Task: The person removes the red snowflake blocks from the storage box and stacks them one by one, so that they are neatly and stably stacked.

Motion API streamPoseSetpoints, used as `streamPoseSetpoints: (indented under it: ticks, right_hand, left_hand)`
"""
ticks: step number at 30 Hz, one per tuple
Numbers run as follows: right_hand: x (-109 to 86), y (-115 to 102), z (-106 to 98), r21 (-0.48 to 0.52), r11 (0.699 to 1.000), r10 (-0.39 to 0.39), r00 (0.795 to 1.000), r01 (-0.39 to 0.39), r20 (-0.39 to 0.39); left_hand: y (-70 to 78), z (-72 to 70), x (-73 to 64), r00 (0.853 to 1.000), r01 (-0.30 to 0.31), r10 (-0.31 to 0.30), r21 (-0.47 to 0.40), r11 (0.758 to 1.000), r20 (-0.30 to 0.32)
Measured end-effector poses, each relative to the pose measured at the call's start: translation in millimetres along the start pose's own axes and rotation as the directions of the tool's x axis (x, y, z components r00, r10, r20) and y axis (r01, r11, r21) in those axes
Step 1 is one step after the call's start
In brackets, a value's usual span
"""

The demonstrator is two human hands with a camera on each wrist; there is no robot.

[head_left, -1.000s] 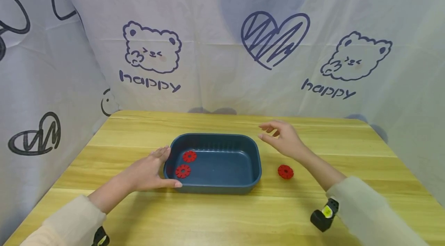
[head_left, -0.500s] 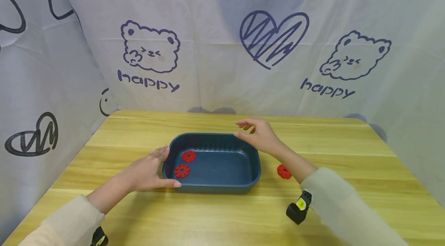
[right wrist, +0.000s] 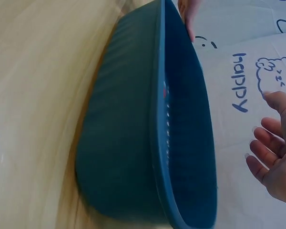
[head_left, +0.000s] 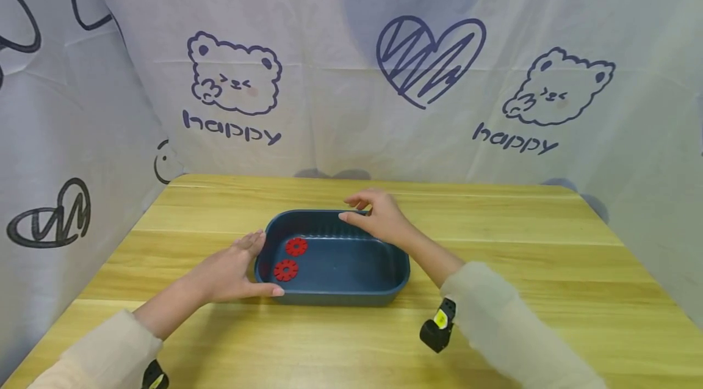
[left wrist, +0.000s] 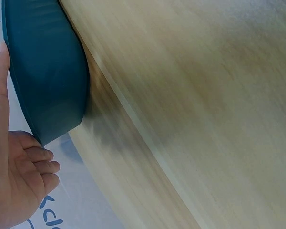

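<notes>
A dark blue oblong plastic basin [head_left: 335, 298] stands on the wooden table; two red notched discs [head_left: 296, 247] lie at the left of its floor. My left hand [head_left: 230, 273] rests against the basin's left end, thumb straight along the front rim, fingers at the left rim. In the left wrist view the same hand [left wrist: 19, 176] touches the basin [left wrist: 43, 62] at its corner. Above the basin's back right part is my right hand [head_left: 379, 218], fingers loosely bent. The right wrist view shows that hand [right wrist: 276, 157] holding nothing, apart from the basin wall [right wrist: 119, 133].
The wooden table [head_left: 549, 242] extends around the basin on all sides. White printed cloth [head_left: 340, 120] hangs behind the table and along its left side. Black wrist cameras, such as the right one [head_left: 437, 325], sit below the pale sleeves [head_left: 511, 322].
My right hand has moved left from the basin's right side to over its back part. A third red disc on the table right of the basin is now hidden behind the right arm.
</notes>
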State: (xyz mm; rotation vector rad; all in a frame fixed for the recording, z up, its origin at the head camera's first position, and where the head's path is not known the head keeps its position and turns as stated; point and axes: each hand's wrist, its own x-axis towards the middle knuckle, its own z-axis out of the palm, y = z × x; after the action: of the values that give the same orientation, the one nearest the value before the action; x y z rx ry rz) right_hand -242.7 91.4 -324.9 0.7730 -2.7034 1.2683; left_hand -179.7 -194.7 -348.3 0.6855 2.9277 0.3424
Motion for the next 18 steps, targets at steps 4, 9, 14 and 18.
streamPoseSetpoints:
  ticks: [4,9,14,18]
  right_hand:
    - [3.0,-2.1,11.1,0.012,1.000,0.018,1.000,-0.018,0.008]
    - [5.7,-4.8,23.2,0.044,0.997,0.055,0.998,-0.056,0.027]
    - [9.8,-5.7,34.5,0.051,0.997,0.060,0.998,-0.061,0.017]
    - [13.2,-3.4,45.6,0.041,0.997,0.060,0.998,-0.060,0.011]
  left_hand:
    - [-0.3,0.6,0.4,1.000,-0.002,0.002,0.000,1.000,-0.003]
    - [-0.9,1.7,1.0,1.000,-0.002,0.002,0.000,1.000,-0.007]
    - [-1.0,2.1,0.8,1.000,-0.003,0.003,-0.008,1.000,-0.011]
    - [-1.1,3.0,0.5,1.000,-0.004,0.004,-0.005,1.000,-0.015]
